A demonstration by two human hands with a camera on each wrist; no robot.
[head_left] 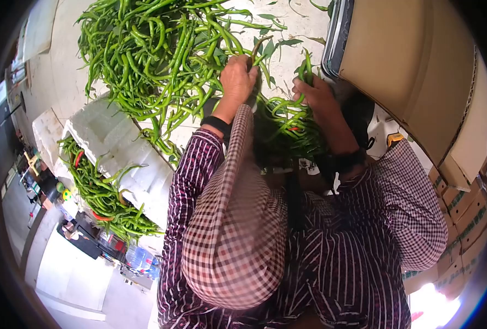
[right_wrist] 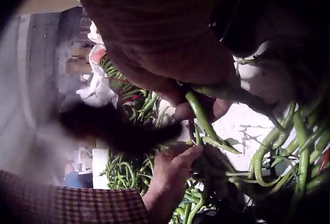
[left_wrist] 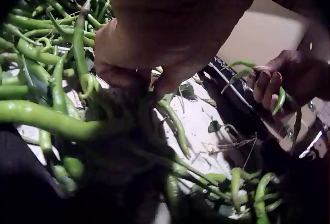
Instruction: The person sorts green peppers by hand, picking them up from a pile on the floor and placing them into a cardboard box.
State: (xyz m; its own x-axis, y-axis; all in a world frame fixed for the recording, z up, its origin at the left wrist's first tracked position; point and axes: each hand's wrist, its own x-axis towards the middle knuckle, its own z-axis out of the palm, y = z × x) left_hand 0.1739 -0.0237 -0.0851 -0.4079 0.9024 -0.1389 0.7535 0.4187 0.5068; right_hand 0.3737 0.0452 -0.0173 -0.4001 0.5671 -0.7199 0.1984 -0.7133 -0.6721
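Long green peppers (head_left: 139, 60) lie in a large heap on the pale table. At the near edge of that heap my left hand (head_left: 237, 82), fingers curled down, pinches at a pepper; its fingertips are shadowed in the left wrist view. My right hand (head_left: 316, 96) grips a few green peppers (right_wrist: 200, 114), their ends sticking out past the fingers. Below and between the hands is a smaller pile of green peppers (head_left: 295, 134) with a red one among them.
A white foam box (head_left: 117, 148) at the left has more green and a few red peppers beside it. A large cardboard box (head_left: 402, 60) stands at the right, next to a dark-edged tray (head_left: 337, 38). Loose leaves (head_left: 290, 42) lie on the table.
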